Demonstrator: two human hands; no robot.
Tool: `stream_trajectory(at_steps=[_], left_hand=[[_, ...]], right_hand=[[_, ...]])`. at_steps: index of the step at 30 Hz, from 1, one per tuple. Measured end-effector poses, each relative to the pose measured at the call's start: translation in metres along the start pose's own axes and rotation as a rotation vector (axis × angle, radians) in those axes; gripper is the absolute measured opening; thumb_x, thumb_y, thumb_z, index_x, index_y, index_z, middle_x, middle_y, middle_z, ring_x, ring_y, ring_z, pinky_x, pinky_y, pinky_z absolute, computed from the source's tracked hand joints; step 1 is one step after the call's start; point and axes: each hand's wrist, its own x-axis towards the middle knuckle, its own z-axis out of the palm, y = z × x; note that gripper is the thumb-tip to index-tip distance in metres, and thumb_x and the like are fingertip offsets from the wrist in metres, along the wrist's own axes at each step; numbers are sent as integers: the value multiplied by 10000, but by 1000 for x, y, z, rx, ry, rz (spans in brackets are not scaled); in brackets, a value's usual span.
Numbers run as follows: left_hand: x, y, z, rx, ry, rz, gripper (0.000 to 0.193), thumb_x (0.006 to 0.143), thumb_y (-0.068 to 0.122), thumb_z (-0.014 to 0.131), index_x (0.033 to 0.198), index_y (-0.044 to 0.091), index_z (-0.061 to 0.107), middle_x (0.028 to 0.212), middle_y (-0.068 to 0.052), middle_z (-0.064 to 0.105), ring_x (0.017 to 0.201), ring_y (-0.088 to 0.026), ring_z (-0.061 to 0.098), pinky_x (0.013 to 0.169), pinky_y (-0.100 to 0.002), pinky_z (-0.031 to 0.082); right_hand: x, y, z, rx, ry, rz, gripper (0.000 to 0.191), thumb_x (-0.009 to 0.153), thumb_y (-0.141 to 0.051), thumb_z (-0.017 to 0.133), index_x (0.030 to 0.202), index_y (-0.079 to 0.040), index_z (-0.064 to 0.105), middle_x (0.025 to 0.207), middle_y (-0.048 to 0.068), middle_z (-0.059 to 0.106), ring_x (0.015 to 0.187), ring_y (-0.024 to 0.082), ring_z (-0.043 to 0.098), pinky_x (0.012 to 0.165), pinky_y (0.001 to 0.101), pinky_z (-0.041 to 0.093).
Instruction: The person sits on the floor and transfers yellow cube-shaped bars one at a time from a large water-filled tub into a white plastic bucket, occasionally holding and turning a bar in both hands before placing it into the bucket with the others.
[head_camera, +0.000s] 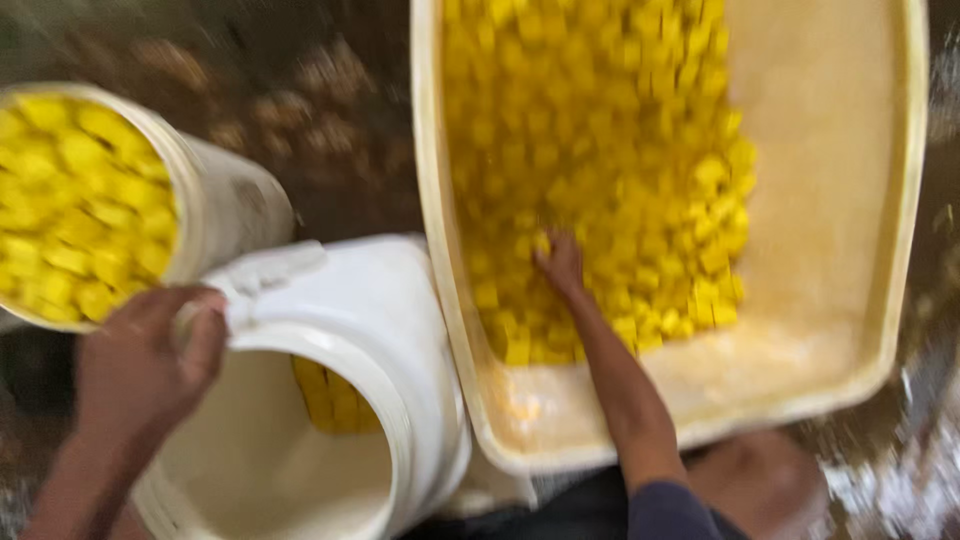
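Dark, wet, blurred floor (330, 130) underlies three containers. The landmark is a large cream rectangular plastic tub (900, 250), tilted so that its heap of small yellow cubes (600, 150) gathers toward the near left corner. The right hand (562, 262) lies palm-down in that heap, fingers buried; its spread cannot be told. Just left of the tub, touching its wall, a white plastic bucket (400, 330) leans mouth-up toward the tub, a few cubes inside. The left hand (150, 355) is closed over the bucket's rim, steadying the lean. Farther left stands a second white bucket (235, 205), full of cubes.
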Motion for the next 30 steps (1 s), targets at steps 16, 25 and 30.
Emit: stream_trajectory(at_steps=[16, 25, 30], left_hand=[[5, 7, -19, 35, -21, -118, 379, 916, 443, 626, 1007, 104, 767, 963, -136, 770, 878, -358, 741, 796, -459, 600], [3, -14, -5, 81, 60, -121, 370, 868, 442, 615, 1041, 160, 781, 964, -131, 763, 878, -363, 740, 792, -470, 605], [5, -8, -14, 32, 62, -99, 353, 869, 434, 619, 971, 144, 792, 944, -125, 780, 911, -356, 744, 820, -477, 597]], right_hand=[[-12, -108, -21, 102, 265, 252, 687, 684, -288, 839, 1295, -45, 639, 1071, 244, 703, 1033, 430, 628, 934, 490, 512], [-12, -115, -20, 18, 392, 294, 428, 635, -256, 809, 1007, -60, 730, 932, 217, 723, 929, 432, 648, 803, 519, 535], [-6, -103, -44, 189, 141, 466, 336, 735, -327, 828, 948, -75, 763, 845, 150, 756, 814, 330, 714, 778, 460, 560]])
